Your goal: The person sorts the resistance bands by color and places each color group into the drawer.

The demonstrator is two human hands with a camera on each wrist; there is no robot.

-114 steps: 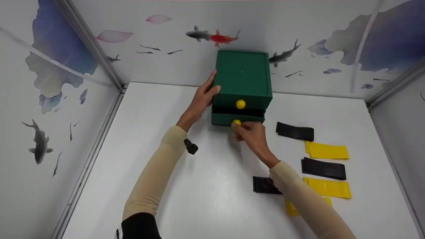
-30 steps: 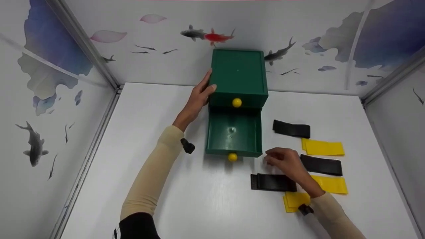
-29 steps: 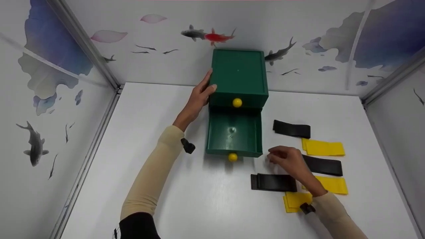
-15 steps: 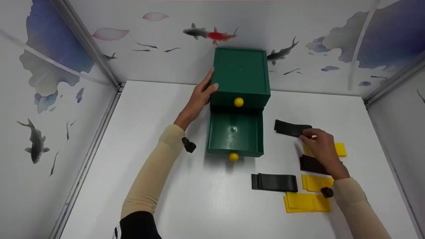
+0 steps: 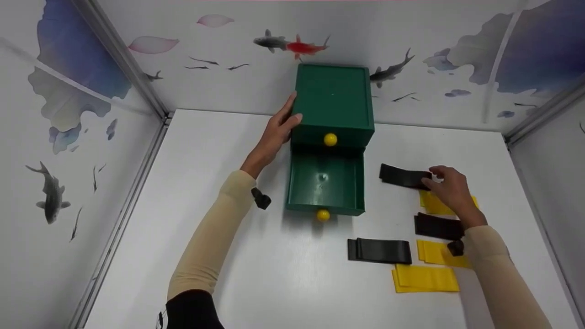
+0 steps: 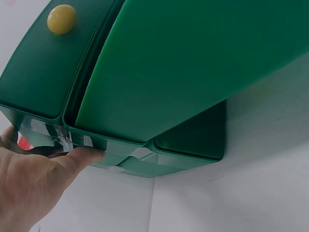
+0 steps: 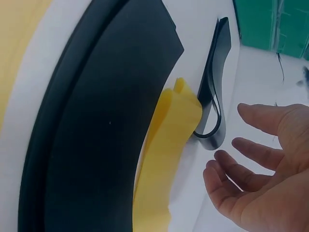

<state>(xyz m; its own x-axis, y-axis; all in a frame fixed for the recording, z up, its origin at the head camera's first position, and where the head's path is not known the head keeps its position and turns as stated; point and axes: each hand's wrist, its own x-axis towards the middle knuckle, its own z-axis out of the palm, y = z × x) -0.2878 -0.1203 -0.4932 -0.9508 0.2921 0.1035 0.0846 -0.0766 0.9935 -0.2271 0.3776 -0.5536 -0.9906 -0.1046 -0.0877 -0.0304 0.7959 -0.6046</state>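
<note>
A green two-drawer cabinet (image 5: 333, 96) stands against the back wall, its lower drawer (image 5: 327, 189) pulled out and bare inside. My left hand (image 5: 274, 137) rests along the cabinet's left side; in the left wrist view its thumb (image 6: 79, 157) lies against the taped side wall. At the right end of the farthest folded black band (image 5: 400, 176) is my right hand (image 5: 452, 189). In the right wrist view the fingers of that hand (image 7: 270, 169) are spread just beside the looped end of this black band (image 7: 215, 121), with a visible gap.
More folded bands lie on the white table (image 5: 256, 274): a yellow one (image 5: 429, 203) partly under my right hand, a black one (image 5: 436, 226), a yellow one (image 5: 436, 252), a near black one (image 5: 384, 250) and a near yellow one (image 5: 425, 278). Patterned walls enclose the table.
The lower drawer has been pulled out toward me and its yellow knob let go. My right hand has moved right and away from me to the far black band. The left hand stays put.
</note>
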